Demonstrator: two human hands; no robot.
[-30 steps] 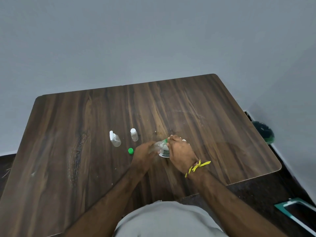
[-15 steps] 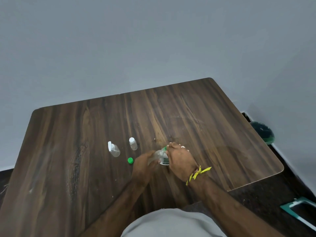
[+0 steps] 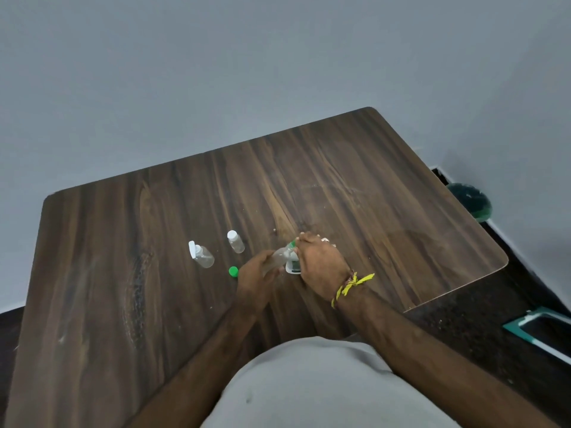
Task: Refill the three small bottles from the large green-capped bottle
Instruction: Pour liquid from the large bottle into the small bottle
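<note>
The bench (image 3: 401, 186) is filling most of the view, a dark wood top with plenty of bare room toward the wall and on both sides, while its right edge and near right corner are dropping off to the floor not far from the work. Near the bench's middle the left hand (image 3: 258, 278) is holding a clear bottle (image 3: 278, 257), tilted, its fingers wrapped round the body, and the right hand (image 3: 321, 264) is gripping something at its neck, right where a bit of green is showing; the fingers there are curled tight, but what exactly they are pinching I cannot tell. Under the hands a small white-rimmed thing (image 3: 293, 268) is sitting on the bench, too hidden to name. Left of the hands a flip-top bottle (image 3: 202, 256) and a white-capped bottle (image 3: 235, 241) are standing upright, both closed and well apart from each other, and their fill level is too faint to read. A loose green cap (image 3: 233, 271) is lying just beside the left hand. Judging by this, the pouring is somewhere mid-task: at least one bottle is being handled now, and capping the big one is still waiting.
</note>
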